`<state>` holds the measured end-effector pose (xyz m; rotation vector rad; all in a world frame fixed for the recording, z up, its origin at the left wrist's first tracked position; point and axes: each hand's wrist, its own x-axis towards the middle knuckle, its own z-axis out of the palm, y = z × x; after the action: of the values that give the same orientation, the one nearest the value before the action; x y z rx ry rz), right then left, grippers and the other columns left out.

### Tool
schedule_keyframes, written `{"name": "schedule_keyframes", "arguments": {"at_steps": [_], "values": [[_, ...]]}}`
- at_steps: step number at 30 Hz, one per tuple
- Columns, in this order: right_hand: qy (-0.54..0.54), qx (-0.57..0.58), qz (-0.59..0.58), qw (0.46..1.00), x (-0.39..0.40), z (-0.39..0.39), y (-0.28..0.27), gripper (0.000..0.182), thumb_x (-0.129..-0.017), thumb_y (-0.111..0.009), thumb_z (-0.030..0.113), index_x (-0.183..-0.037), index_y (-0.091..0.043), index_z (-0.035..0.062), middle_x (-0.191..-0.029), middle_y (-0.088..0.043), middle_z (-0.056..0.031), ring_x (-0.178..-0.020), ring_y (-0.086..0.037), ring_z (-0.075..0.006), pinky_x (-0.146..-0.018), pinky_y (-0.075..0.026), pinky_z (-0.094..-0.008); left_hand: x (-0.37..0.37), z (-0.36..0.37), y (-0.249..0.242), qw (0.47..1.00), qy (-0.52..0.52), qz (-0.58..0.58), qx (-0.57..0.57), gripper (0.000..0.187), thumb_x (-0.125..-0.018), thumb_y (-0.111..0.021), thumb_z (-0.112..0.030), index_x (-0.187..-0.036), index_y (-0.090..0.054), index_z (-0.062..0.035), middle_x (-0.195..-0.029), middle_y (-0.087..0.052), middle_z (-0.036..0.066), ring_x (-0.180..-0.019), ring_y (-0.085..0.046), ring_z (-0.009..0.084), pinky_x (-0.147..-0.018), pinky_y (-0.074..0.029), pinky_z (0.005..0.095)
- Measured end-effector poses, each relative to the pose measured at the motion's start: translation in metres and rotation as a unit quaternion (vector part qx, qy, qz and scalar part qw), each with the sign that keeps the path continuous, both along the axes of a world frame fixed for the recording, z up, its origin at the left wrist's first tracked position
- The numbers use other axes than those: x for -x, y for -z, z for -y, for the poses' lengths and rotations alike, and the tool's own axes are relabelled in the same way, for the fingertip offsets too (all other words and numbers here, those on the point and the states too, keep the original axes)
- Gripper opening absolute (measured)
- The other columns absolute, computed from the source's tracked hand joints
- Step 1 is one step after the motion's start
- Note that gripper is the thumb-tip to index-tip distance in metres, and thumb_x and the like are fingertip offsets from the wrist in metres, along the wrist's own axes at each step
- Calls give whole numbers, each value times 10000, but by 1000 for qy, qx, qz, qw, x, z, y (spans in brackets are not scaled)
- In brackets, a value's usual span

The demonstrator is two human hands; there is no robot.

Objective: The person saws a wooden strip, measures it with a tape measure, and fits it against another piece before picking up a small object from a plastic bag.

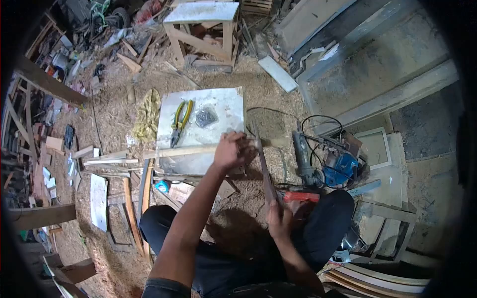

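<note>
My left hand (pixel 232 150) is closed at the right edge of a low white board (pixel 198 102), over a light wooden strip (pixel 186 150) that lies across it. What its fingers hold is too small to make out. My right hand (pixel 279 218) is wrapped round the lower end of a long, thin dark bar (pixel 263 166), which points away from me. On the board lie yellow-handled pliers (pixel 181 121), slightly open, and a small clear bag of dark bits (pixel 205 116).
Right of the board are a grinder (pixel 304 154), a blue power tool (pixel 342 169) with cables and a red object (pixel 301 196). A yellow cloth (pixel 147 116), wood strips and a blue tape measure (pixel 162 186) lie left. A wooden stool (pixel 201 14) stands ahead.
</note>
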<state>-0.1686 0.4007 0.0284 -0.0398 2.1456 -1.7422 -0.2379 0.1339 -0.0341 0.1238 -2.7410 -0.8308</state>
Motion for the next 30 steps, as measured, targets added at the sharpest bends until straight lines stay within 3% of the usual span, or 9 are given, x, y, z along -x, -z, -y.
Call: {"name": "schedule_keyframes", "arguments": {"at_steps": [2,5,6,9,13,19,20,24,30], "values": [[24,27,7,999,-16,-4,-10,517,-1039,-536,306,-578,-462,83,-519,-487,1,-494,-472,-105,-487,-342,-301,-5,-4,1,998,43,53,-8,408,-855,-704,-413,-1193,-717,-184,-1292,-584,38,-1222,-515,260,-1037,-347,467],[-9,-9,1,1000,-39,-21,5,492,-1043,-523,293,-604,-468,77,-550,-493,2,-514,-470,-96,-501,-353,-298,-9,-23,-2,995,-96,-21,29,408,-920,-645,-384,-1280,-665,-193,-1399,-507,104,-1359,-431,303,-1149,-239,558],[-10,-28,-2,1000,-39,-18,10,483,-1042,-525,293,-612,-472,79,-558,-496,2,-518,-470,-94,-503,-353,-295,-3,-19,3,987,-155,29,-25,493,-969,-556,-362,-1406,-546,-134,-1527,-390,165,-1482,-285,325,-1179,-109,649],[-24,-20,26,999,-37,-16,5,468,-1036,-536,305,-631,-490,75,-572,-499,6,-519,-464,-99,-507,-354,-292,21,-18,8,926,-369,70,43,620,-999,-472,-412,-1481,-407,-27,-1594,-302,170,-1525,-201,308,-1180,-57,665],[31,8,133,991,-34,-16,7,471,-1028,-551,323,-636,-501,65,-576,-489,18,-520,-450,-102,-507,-340,-296,33,-28,-3,910,-365,179,81,714,-992,-429,-435,-1562,-276,-34,-1666,-167,146,-1541,-154,306,-1171,-71,687],[17,-15,29,999,22,42,5,473,-1028,-544,320,-638,-507,56,-589,-470,35,-540,-430,-89,-515,-340,-287,32,-25,-4,925,-332,167,80,696,-982,-439,-442,-1572,-295,-103,-1659,-208,128,-1538,-166,299,-1180,-64,673],[-17,-38,41,998,18,33,7,427,-1031,-535,338,-757,-642,29,-594,-474,38,-562,-453,-91,-535,-366,-271,31,-25,-1,922,-340,166,77,692,-983,-437,-447,-1568,-304,-102,-1653,-228,125,-1536,-175,302,-1180,-62,673],[-47,-38,-52,997,-33,-33,28,328,-1015,-550,286,-1175,-645,16,-626,-530,5,-562,-503,-137,-559,-417,-292,32,-25,-4,923,-340,172,64,683,-992,-425,-463,-1569,-303,-119,-1656,-217,122,-1539,-162,300,-1184,-48,667],[-222,-342,-108,907,18,12,40,373,-1025,-488,214,-1346,-609,67,-1001,-682,-200,-839,-669,-211,-705,-508,-383,31,-24,1,924,-334,166,89,685,-991,-413,-458,-1574,-284,-123,-1656,-212,123,-1542,-149,302,-1185,-25,669]]}}
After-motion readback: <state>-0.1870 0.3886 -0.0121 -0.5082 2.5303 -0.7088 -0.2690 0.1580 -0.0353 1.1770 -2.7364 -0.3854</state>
